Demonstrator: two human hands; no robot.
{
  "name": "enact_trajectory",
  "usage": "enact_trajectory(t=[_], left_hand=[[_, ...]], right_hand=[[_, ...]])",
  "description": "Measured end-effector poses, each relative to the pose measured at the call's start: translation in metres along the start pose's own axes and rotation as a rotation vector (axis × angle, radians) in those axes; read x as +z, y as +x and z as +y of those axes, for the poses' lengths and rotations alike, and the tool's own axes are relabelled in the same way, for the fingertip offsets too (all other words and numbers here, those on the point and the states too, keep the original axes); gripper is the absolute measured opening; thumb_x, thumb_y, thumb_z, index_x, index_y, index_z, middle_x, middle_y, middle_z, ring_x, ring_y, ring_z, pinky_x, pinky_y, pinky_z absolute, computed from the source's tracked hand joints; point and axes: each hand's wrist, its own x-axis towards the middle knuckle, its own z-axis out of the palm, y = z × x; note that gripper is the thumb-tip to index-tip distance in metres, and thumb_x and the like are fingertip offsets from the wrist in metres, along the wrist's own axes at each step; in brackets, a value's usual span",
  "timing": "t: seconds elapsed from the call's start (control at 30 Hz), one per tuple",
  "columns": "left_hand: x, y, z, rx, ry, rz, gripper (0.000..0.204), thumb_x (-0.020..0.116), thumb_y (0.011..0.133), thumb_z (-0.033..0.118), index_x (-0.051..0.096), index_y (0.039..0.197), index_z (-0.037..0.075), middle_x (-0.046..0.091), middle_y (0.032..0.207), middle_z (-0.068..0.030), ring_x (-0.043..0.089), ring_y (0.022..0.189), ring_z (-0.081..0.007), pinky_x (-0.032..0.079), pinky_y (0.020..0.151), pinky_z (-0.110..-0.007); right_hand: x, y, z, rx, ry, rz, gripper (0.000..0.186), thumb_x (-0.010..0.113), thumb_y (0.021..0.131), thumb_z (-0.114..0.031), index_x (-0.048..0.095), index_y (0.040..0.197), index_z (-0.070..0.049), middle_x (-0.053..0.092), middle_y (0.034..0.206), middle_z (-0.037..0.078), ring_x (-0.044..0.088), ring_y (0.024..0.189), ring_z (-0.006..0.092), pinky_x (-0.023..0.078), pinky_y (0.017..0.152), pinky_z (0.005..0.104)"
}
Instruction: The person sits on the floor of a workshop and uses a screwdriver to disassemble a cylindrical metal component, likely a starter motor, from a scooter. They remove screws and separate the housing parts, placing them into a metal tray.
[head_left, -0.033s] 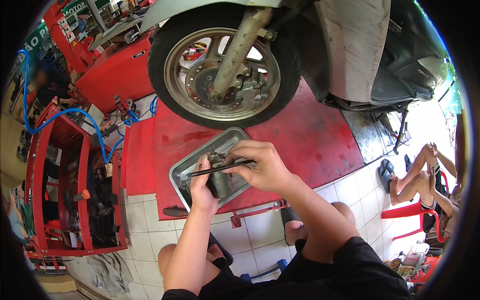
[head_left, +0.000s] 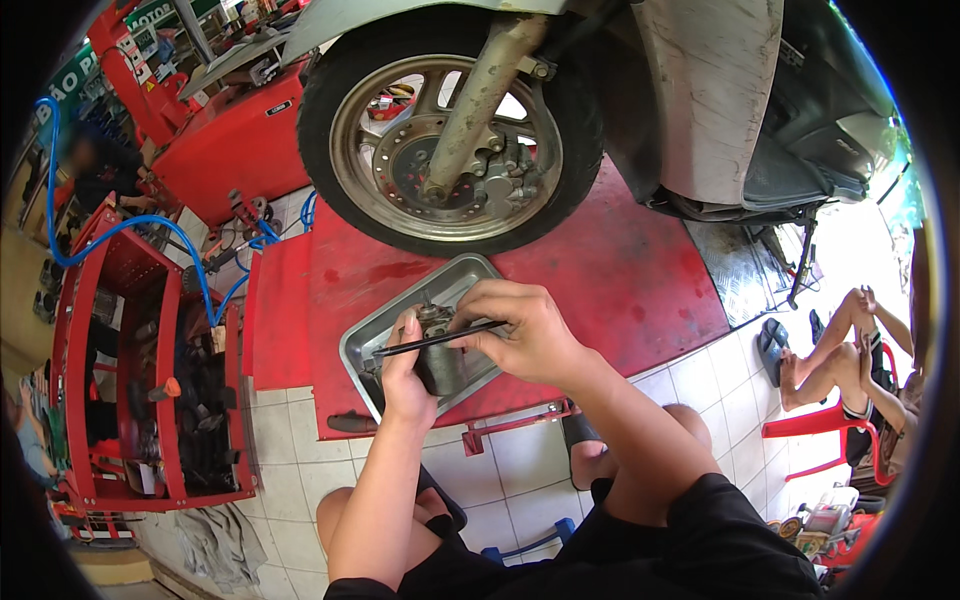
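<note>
Over a shallow metal tray, my left hand is wrapped around a grey cylindrical motor with a thin shaft pointing up from its top. My right hand pinches a slim dark bar-shaped tool near its right end. The bar lies across the front of the motor, its left end passing by my left thumb. My fingers hide part of the motor's top, and the exact kind of the bar cannot be made out.
The tray rests on a red lift platform below a scooter's front wheel. A dark-handled tool lies by the tray's near corner. A red tool cart with a blue air hose stands left. Someone sits on a red chair at right.
</note>
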Motion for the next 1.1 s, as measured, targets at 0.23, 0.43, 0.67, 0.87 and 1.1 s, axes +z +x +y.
enact_trajectory(t=[0.23, 0.43, 0.67, 0.87, 1.1], left_hand=[[-0.001, -0.002, 0.004, 0.005, 0.018, -0.008, 0.036, 0.050, 0.106, 0.037, 0.056, 0.120, 0.004, 0.064, 0.104, -0.0082, 0.064, 0.091, -0.0175, 0.050, 0.083, -0.033], [-0.006, -0.001, 0.001, 0.004, 0.047, -0.016, 0.044, 0.048, 0.105, 0.044, 0.059, 0.123, 0.005, 0.068, 0.109, -0.0093, 0.066, 0.095, -0.0197, 0.055, 0.080, -0.035], [-0.011, -0.005, 0.004, -0.076, -0.022, -0.053, 0.049, 0.047, 0.105, 0.049, 0.057, 0.124, 0.005, 0.066, 0.111, -0.0103, 0.065, 0.102, -0.0223, 0.054, 0.086, -0.039], [-0.001, -0.006, 0.005, -0.112, -0.068, -0.038, 0.050, 0.048, 0.104, 0.051, 0.057, 0.123, 0.006, 0.065, 0.111, -0.0100, 0.065, 0.100, -0.0238, 0.054, 0.085, -0.040], [-0.005, -0.005, 0.005, -0.127, -0.067, -0.004, 0.051, 0.050, 0.103, 0.052, 0.057, 0.122, 0.005, 0.066, 0.111, -0.0115, 0.065, 0.100, -0.0246, 0.054, 0.089, -0.044]], right_hand=[[0.006, 0.000, 0.000, 0.037, -0.004, 0.013, 0.021, 0.083, 0.074, -0.006, 0.074, 0.092, -0.003, 0.066, 0.089, 0.007, 0.066, 0.080, 0.0280, 0.052, 0.066, 0.0360], [0.011, 0.003, -0.001, -0.020, -0.026, 0.044, 0.025, 0.078, 0.068, 0.004, 0.074, 0.092, -0.002, 0.066, 0.089, 0.007, 0.066, 0.078, 0.0253, 0.053, 0.068, 0.0347], [0.009, 0.007, -0.003, -0.011, -0.001, 0.028, 0.024, 0.078, 0.067, 0.008, 0.073, 0.089, 0.001, 0.067, 0.084, 0.008, 0.066, 0.077, 0.0207, 0.052, 0.068, 0.0315], [0.010, 0.005, 0.002, -0.072, 0.025, 0.043, 0.024, 0.086, 0.069, -0.001, 0.072, 0.088, 0.000, 0.067, 0.083, 0.006, 0.064, 0.074, 0.0189, 0.047, 0.062, 0.0301], [0.007, 0.005, -0.006, 0.062, -0.014, 0.013, 0.023, 0.085, 0.070, -0.001, 0.072, 0.090, -0.001, 0.067, 0.082, 0.006, 0.060, 0.069, 0.0179, 0.044, 0.058, 0.0296]])
